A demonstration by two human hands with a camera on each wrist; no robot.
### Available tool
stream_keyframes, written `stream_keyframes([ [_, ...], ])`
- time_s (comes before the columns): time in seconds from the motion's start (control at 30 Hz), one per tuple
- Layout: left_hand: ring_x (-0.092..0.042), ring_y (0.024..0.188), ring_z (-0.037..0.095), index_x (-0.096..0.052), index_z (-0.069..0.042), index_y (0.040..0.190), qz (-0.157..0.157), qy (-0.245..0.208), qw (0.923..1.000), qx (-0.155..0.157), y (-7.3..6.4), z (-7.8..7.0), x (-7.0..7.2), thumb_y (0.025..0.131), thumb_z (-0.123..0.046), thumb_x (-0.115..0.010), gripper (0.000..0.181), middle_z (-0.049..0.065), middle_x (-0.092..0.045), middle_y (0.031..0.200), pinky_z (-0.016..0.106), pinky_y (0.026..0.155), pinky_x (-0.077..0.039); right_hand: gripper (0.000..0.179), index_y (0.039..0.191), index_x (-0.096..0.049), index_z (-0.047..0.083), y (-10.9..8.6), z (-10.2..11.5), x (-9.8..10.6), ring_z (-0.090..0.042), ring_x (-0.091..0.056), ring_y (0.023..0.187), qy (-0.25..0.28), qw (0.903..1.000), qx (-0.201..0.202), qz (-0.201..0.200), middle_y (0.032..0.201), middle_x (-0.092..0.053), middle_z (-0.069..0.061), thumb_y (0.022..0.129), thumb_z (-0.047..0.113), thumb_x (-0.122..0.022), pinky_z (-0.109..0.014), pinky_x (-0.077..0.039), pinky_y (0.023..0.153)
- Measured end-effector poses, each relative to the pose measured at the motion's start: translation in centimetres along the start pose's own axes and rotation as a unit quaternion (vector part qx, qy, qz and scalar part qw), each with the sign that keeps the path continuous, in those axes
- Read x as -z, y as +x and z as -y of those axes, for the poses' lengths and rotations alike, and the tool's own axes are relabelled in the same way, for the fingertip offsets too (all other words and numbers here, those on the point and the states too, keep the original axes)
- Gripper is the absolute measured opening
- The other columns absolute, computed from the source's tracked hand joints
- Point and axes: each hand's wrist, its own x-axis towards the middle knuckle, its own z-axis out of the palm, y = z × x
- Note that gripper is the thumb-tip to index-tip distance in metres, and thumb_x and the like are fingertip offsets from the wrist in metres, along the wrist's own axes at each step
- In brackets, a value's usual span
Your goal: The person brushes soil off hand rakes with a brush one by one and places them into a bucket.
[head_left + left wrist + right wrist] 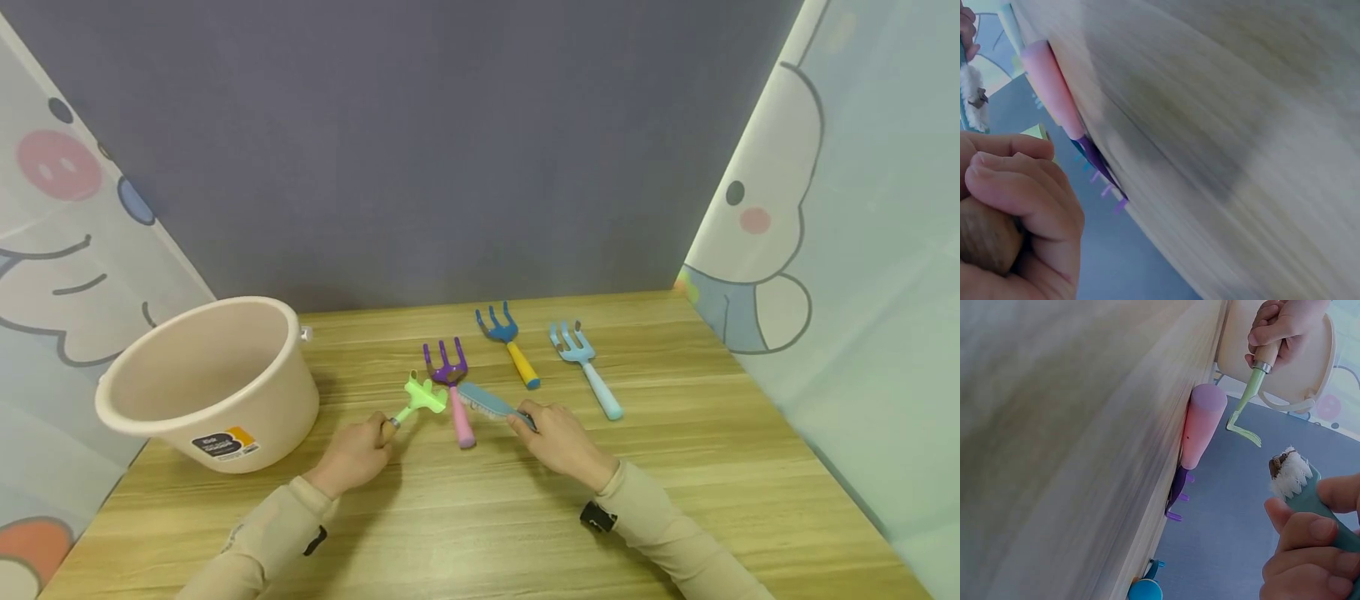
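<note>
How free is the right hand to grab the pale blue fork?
Probably not yet: the right hand holds the brush, though the way to the pale blue fork looks clear.

Wood-grain tabletop (pixel 465 533) is carrying, left to right, an upright cream bucket (pixel 281 421), a purple fork with pink handle (pixel 458 404), a blue fork with yellow handle (pixel 513 348) and a pale-blue fork (pixel 588 367), the forks lying apart, tines pointing toward the far edge.

pale bucket (pixel 264 402) blocking the left of the tabletop (pixel 465 533), pink-handled fork (pixel 462 418) lying between left hand (pixel 352 455) and right hand (pixel 561 442), yellow-handled fork (pixel 519 358) and light-blue fork (pixel 598 387) farther back, room to pass along the right side
</note>
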Motion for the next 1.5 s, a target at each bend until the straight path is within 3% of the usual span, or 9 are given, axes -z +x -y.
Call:
stream_keyframes([
  [0.33,-0.042,0.047,0.013,-0.053,-0.005,0.093,0.021,0.009,0.9997,-0.007,-0.7,-2.1,0.4,0.081,-0.007,-0.06,0.014,0.002,-0.044,0.059,0.025,0.04,-0.034,0.024,0.082,-0.057,0.012,0.1,0.2,0.2,-0.003,-0.031,0.042,0.005,1.0,0.002,-0.008,0.051,-0.035,0.008,0.095,0.03,-0.049,-0.019,-0.028,0.04],
  [0.53,-0.04,0.048,0.012,-0.053,-0.005,0.09,0.03,0.006,0.999,-0.031,-1.0,-2.8,0.5,0.082,-0.005,-0.059,0.01,0.001,-0.043,0.058,0.021,0.04,-0.032,0.024,0.088,-0.06,0.009,0.1,0.4,0.2,-0.003,-0.03,0.041,0.008,0.9999,-0.002,-0.009,0.05,-0.034,0.008,0.095,0.03,-0.049,-0.019,-0.028,0.04],
  [0.77,-0.04,0.047,0.01,-0.054,-0.004,0.092,0.041,0.014,0.9978,-0.051,-1.4,-3.8,0.3,0.081,-0.004,-0.06,0.012,0.0,-0.044,0.058,0.02,0.039,-0.032,0.025,0.089,-0.06,0.008,0.2,0.8,0.4,-0.001,-0.027,0.039,0.026,0.9991,0.02,-0.025,0.051,-0.036,0.007,0.096,0.029,-0.046,-0.018,-0.026,0.037],
  [0.9,-0.039,0.047,0.01,-0.053,-0.003,0.09,0.04,0.013,0.9973,-0.06,-1.5,-4.4,0.3,0.081,-0.003,-0.059,0.01,0.0,-0.044,0.058,0.019,0.038,-0.032,0.026,0.093,-0.061,0.005,0.4,1.2,0.3,-0.001,-0.03,0.041,-0.033,0.9966,0.054,-0.052,0.053,-0.041,0.007,0.095,0.027,-0.048,-0.017,-0.027,0.037],
  [1.03,-0.038,0.046,0.009,-0.052,-0.003,0.088,0.044,0.021,0.9959,-0.076,-1.7,-4.9,0.4,0.081,-0.002,-0.059,0.009,0.0,-0.043,0.057,0.019,0.038,-0.029,0.026,0.091,-0.061,0.005,0.7,1.5,0.0,-0.001,-0.033,0.042,-0.138,0.9824,0.096,-0.081,0.056,-0.043,0.007,0.093,0.029,-0.051,-0.014,-0.025,0.035],
  [1.2,-0.036,0.044,0.007,-0.052,-0.003,0.09,0.051,0.035,0.9935,-0.095,-1.8,-5.3,0.3,0.082,-0.005,-0.058,0.009,-0.002,-0.04,0.056,0.016,0.037,-0.027,0.025,0.081,-0.058,0.009,1.1,1.9,-0.3,-0.001,-0.032,0.041,-0.206,0.9641,0.132,-0.104,0.055,-0.04,0.008,0.092,0.03,-0.053,-0.013,-0.021,0.033],
  [1.4,-0.035,0.044,0.006,-0.052,-0.005,0.088,0.048,0.037,0.992,-0.111,-1.8,-5.6,0.3,0.08,-0.004,-0.056,0.009,-0.002,-0.041,0.056,0.015,0.036,-0.028,0.026,0.081,-0.059,0.008,1.5,2.1,-0.9,-0.004,-0.035,0.041,-0.3,0.9227,0.185,-0.157,0.056,-0.051,0.004,0.09,0.032,-0.055,-0.015,-0.021,0.032],
  [1.5,-0.035,0.044,0.006,-0.051,-0.006,0.086,0.044,0.046,0.9916,-0.112,-1.9,-5.8,0.4,0.08,-0.004,-0.056,0.008,-0.002,-0.041,0.056,0.016,0.036,-0.029,0.026,0.083,-0.059,0.007,1.5,2.1,-1.1,-0.004,-0.034,0.041,-0.328,0.907,0.198,-0.174,0.058,-0.054,0.002,0.089,0.032,-0.056,-0.015,-0.021,0.032],
])
